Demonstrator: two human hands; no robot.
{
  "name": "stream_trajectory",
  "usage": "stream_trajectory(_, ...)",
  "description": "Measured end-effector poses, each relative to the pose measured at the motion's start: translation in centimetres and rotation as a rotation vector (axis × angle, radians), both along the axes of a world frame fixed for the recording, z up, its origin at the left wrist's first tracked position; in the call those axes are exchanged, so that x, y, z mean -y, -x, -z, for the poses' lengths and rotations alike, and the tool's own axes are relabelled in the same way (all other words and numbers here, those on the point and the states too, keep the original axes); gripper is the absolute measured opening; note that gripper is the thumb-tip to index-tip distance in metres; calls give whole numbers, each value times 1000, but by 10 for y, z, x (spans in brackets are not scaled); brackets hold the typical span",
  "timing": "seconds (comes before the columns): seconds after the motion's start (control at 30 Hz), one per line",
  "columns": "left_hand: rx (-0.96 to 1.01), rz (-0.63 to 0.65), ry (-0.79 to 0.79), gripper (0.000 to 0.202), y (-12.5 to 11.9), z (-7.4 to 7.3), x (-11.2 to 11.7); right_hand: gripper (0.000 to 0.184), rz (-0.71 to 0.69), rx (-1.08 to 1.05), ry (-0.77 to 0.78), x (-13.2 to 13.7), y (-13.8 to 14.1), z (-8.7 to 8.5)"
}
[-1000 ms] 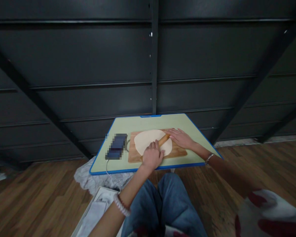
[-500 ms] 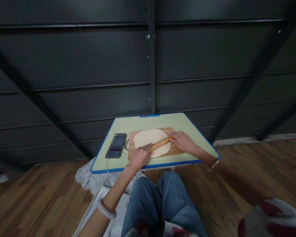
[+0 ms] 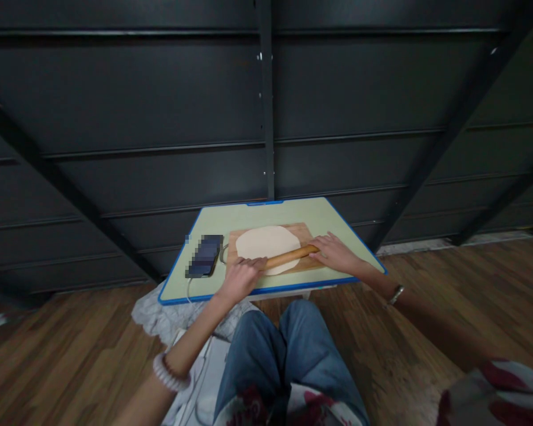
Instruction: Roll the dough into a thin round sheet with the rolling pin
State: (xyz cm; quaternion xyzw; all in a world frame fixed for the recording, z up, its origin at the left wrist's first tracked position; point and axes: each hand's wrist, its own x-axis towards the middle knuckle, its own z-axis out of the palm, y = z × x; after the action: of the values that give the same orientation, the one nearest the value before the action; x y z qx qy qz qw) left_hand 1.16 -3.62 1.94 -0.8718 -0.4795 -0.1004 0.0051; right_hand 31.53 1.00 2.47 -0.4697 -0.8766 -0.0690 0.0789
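A wooden rolling pin point(image 3: 288, 257) lies across the near part of a flat, pale sheet of dough point(image 3: 266, 241), tilted slightly up to the right. My left hand point(image 3: 243, 278) is on the pin's left end, its fingers curled over the wood. At the other end, my right hand point(image 3: 335, 253) rests on the pin with its fingers over it. The dough is roughly oval and spreads over most of a wooden cutting board point(image 3: 308, 229). Both pin ends are partly hidden by my hands.
The board lies on a small pale-green table point(image 3: 222, 216) with a blue edge. Left of the board is a phone point(image 3: 206, 255) with a cable. Dark metal panels point(image 3: 182, 89) rise behind. Beside my legs, a crumpled whitish cloth point(image 3: 153, 313) lies at lower left.
My hands are farther apart on the rolling pin, and more of it shows between them. The pin lies less slanted, nearer the dough's front edge. The view has shifted slightly.
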Motion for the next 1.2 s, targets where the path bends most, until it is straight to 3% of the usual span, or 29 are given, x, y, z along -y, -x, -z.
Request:
stream_trajectory(0.2,-64,-150,-27,32,27,-20,-44,33,101,-31,29,-1,19,-2)
stream_trajectory(0.3,-59,-106,-4,33,36,-12,-55,34,113,-78,12,-2,33,1)
stream_trajectory(0.43,-8,-38,-1,48,31,8,-67,44,134,-99,-16,-14,51,9)
stream_trajectory(0.63,-117,-214,44,63,9,18,-101,51,211,-79,-61,-57,68,16)
stream_trajectory(0.87,-37,-460,29,54,-10,12,-131,53,300,-127,217,-111,77,12)
stream_trajectory(1.0,-29,-452,101,53,-9,13,-161,59,303,-171,331,-141,77,14)
stream_trajectory(1.2,-22,-455,217,61,-6,13,-198,55,277,-213,331,-180,81,12)
